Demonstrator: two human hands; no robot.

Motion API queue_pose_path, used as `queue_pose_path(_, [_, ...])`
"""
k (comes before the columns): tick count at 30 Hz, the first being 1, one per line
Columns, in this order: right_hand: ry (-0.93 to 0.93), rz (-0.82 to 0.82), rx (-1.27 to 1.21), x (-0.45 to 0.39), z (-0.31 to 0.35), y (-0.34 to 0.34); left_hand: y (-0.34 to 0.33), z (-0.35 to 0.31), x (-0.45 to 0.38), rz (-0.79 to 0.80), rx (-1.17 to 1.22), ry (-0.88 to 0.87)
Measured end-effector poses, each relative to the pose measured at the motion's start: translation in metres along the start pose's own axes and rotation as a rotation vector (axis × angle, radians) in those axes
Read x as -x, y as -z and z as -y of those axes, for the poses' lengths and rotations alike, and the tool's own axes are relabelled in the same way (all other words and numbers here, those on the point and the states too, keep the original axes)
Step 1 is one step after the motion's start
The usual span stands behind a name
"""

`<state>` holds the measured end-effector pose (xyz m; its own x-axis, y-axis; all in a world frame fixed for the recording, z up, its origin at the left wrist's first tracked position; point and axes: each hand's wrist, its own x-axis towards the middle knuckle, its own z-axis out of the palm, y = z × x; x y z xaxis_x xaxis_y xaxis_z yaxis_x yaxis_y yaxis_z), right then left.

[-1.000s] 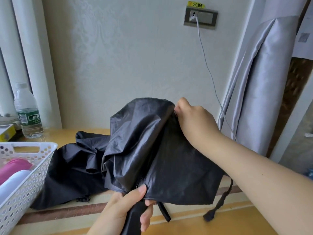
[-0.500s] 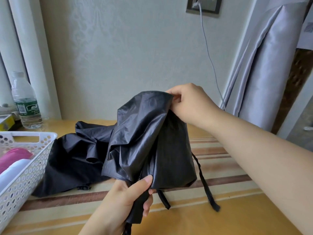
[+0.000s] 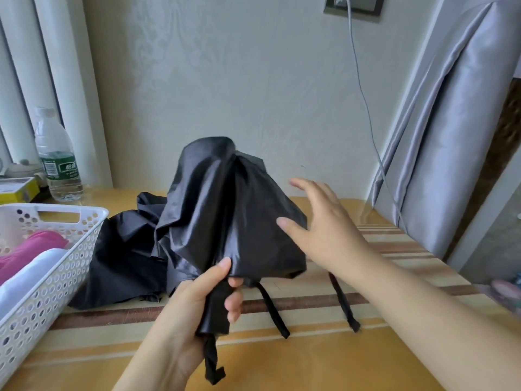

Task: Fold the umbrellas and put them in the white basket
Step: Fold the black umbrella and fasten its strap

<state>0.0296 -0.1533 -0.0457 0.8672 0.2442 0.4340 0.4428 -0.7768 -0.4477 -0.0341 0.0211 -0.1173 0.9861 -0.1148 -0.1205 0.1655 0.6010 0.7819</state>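
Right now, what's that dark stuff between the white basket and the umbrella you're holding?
In the head view, a second black umbrella lies crumpled on the table, between the white basket and the held umbrella.

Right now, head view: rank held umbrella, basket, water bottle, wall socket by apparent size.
1. umbrella
2. basket, cut off by the frame, so its rank against the umbrella is unsure
3. water bottle
4. wall socket, partly cropped
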Motion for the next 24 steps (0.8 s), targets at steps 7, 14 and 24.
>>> queue_pose_path(7, [-0.667, 0.228, -0.68, 0.029, -0.031, -0.045, 0.017, -0.009, -0.005, 0.071, 0.301, 0.04])
queue_pose_path(14, [-0.397, 0.227, -1.353, 0.016, -0.026, -0.062, 0.02, -0.004, -0.008, -0.011, 0.181, -0.005])
queue_pose_path(24, [-0.281, 0.108, -1.253, 0.005, -0.017, -0.071, 0.022, 0.003, -0.014, -0.124, -0.032, -0.127])
